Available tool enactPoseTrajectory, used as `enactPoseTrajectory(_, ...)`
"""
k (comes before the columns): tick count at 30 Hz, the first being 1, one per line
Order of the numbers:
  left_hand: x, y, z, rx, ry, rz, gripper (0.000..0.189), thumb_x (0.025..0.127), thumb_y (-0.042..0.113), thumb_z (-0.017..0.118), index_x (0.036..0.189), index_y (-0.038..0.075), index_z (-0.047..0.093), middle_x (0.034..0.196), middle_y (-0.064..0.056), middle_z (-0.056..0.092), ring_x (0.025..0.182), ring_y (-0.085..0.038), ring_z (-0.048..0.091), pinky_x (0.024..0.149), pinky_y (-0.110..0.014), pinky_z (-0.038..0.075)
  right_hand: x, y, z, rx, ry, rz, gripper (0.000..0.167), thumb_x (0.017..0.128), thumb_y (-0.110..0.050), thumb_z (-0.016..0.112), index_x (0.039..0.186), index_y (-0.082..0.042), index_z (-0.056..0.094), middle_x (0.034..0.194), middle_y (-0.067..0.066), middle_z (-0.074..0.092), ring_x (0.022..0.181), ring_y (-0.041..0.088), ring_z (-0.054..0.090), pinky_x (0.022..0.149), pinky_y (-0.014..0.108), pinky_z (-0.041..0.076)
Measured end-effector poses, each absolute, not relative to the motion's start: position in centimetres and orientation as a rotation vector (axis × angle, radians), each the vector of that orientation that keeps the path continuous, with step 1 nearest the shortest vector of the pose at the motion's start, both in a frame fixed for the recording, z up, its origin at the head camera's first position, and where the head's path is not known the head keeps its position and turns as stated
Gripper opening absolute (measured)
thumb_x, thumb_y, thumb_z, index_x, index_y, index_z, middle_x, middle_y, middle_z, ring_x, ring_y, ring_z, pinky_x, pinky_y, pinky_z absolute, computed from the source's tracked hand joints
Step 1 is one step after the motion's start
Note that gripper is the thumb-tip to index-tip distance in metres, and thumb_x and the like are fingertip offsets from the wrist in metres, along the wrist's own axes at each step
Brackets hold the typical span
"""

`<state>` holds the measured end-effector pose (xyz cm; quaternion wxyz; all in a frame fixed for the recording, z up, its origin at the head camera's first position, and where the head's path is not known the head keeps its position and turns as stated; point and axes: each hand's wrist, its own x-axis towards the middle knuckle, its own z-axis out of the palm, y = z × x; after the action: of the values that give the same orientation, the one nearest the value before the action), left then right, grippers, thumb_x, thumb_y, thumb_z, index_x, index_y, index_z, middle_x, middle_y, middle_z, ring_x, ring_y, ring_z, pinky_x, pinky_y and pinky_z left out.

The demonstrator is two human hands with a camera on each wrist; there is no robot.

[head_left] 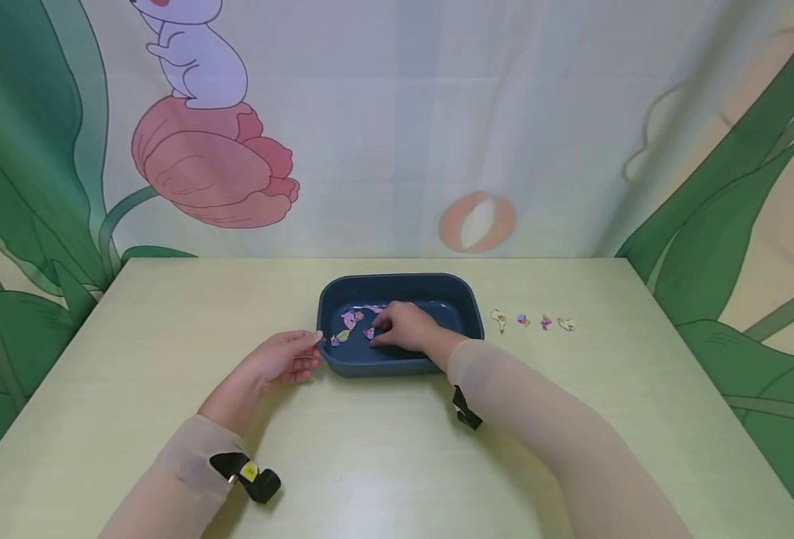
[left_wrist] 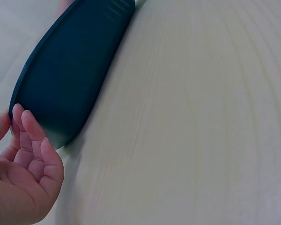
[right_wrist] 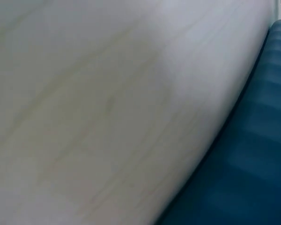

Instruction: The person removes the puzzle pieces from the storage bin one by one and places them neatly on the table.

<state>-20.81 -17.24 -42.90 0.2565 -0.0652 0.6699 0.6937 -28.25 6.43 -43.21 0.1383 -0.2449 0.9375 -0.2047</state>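
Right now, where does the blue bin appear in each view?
Head: the blue bin sits a little below centre.
Left wrist: upper left, outer wall showing, left hand at its rim.
Right wrist: lower right, along the right edge, partly cut off.
Shared landmark: the pale tabletop, in all three.

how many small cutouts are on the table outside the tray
4, in a row right of the tray: a pale one nearest, then a multicoloured one, a pink one and a second pale one. The right sleeve may hide others.

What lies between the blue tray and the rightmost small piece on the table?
A yellowish piece, a multicoloured piece and a pink piece, as the head view shows.
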Motion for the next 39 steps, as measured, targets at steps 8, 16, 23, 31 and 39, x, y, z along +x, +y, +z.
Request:
enactPoseTrajectory(8,-20.91,-17.23,-42.97,-0.165,1.801,1.893,0.019,0.096,0.027,0.052,0.087,0.010,0.056,0.074,0.002,0.058,0.066,-0.009,0.056,0.063,-0.024,0.049,-28.30,6.15,-43.12,-0.682,2.734,-0.606,0.024,0.078,-0.028,0.076,0.097,-0.014,0.073,0.086,-0.002,0.063,0.082,0.012,0.056,0.074,0.028,0.046)
enactPoseTrajectory(16,-20.85,-17.33,-42.91,-0.169,1.815,1.882,0.020,0.096,0.028,0.053,0.087,0.010,0.057,0.076,0.001,0.058,0.067,-0.009,0.057,0.064,-0.024,0.049,-28.15,5.87,-42.84,-0.744,2.731,-0.575,0.011,0.082,-0.023,0.073,0.089,-0.015,0.073,0.081,-0.005,0.063,0.077,0.009,0.055,0.072,0.026,0.046)
enactPoseTrajectory(23,-20.79,-17.33,-42.91,-0.164,1.821,1.874,0.022,0.096,0.029,0.053,0.088,0.009,0.057,0.076,0.001,0.058,0.068,-0.010,0.056,0.065,-0.025,0.049,-28.21,5.98,-43.26,-0.825,2.701,-0.628,0.010,0.082,-0.021,0.073,0.088,-0.013,0.071,0.078,-0.004,0.060,0.074,0.011,0.053,0.070,0.024,0.044)
enactPoseTrajectory(31,-20.78,-17.29,-42.91,-0.171,1.818,1.871,0.022,0.096,0.029,0.053,0.085,0.010,0.057,0.077,0.000,0.058,0.068,-0.010,0.056,0.065,-0.025,0.049,-28.27,6.08,-43.46,-0.886,2.610,-0.619,0.031,0.085,-0.018,0.069,0.116,-0.012,0.067,0.103,0.005,0.060,0.096,0.017,0.054,0.090,0.034,0.040)
enactPoseTrajectory(39,-20.74,-17.25,-42.89,-0.172,1.833,1.868,0.022,0.096,0.030,0.052,0.083,0.012,0.058,0.076,0.001,0.058,0.069,-0.010,0.056,0.066,-0.025,0.049,-28.34,5.93,-43.43,-0.878,2.631,-0.626,0.022,0.083,-0.017,0.072,0.104,-0.012,0.072,0.098,0.002,0.062,0.093,0.016,0.054,0.086,0.030,0.042)
